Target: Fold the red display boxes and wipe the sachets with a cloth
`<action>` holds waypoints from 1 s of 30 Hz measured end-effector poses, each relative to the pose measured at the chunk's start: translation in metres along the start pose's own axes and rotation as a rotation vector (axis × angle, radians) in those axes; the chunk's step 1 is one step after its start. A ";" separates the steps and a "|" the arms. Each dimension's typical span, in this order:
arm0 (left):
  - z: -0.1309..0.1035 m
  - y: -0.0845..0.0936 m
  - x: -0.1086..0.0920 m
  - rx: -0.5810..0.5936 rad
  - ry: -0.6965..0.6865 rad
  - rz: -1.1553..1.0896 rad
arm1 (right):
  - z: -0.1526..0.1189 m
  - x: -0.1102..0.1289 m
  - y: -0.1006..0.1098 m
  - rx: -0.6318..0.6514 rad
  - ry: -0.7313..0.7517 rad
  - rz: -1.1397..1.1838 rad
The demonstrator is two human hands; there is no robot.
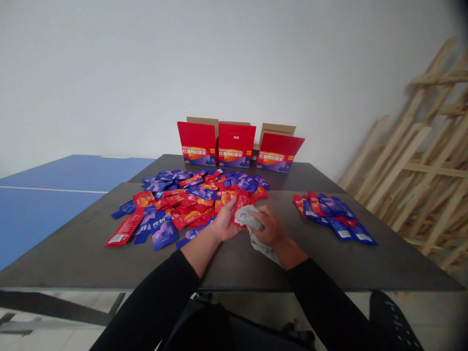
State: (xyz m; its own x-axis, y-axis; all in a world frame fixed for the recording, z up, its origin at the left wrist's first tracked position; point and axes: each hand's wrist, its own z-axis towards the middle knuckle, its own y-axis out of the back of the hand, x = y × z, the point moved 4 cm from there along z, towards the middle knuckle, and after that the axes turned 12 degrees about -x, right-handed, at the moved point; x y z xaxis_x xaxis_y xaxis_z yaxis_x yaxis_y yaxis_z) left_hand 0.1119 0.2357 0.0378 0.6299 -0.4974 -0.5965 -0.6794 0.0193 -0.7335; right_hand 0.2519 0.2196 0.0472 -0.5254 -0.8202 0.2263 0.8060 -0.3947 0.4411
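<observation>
Black sleeves [153, 302], right fingers [263, 215] gripping cloth [247, 214] against red sachet [240, 200]

Your left grip [227, 223] holds a red pouch [243, 198]; your right grip [269, 228] holds a grey cloth [245, 215] against it. A large pile [190, 200] lies left on the counter [234, 268], a small pile [334, 210] right, three boxes [236, 141] behind.

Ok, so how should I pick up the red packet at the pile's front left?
Probably pinch the red packet by its near end, from the front left: it lies flat, and that end sticks out of the pile with nothing on top.
</observation>
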 end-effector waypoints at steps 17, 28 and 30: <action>-0.005 -0.004 0.024 0.015 -0.040 0.350 | 0.006 -0.019 0.007 -0.293 -0.361 -0.164; -0.006 0.000 0.017 0.020 -0.051 0.320 | -0.003 -0.051 0.008 -0.353 -0.608 -0.188; -0.008 -0.003 0.013 0.036 -0.048 0.253 | -0.008 -0.055 0.004 -0.301 -0.596 -0.213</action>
State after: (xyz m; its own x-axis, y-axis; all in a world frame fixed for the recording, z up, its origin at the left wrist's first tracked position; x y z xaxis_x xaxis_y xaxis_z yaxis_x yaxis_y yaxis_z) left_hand 0.1190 0.2221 0.0344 0.4594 -0.4315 -0.7764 -0.8041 0.1695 -0.5699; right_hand 0.2864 0.2601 0.0294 -0.6710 -0.3789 0.6373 0.6638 -0.6899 0.2888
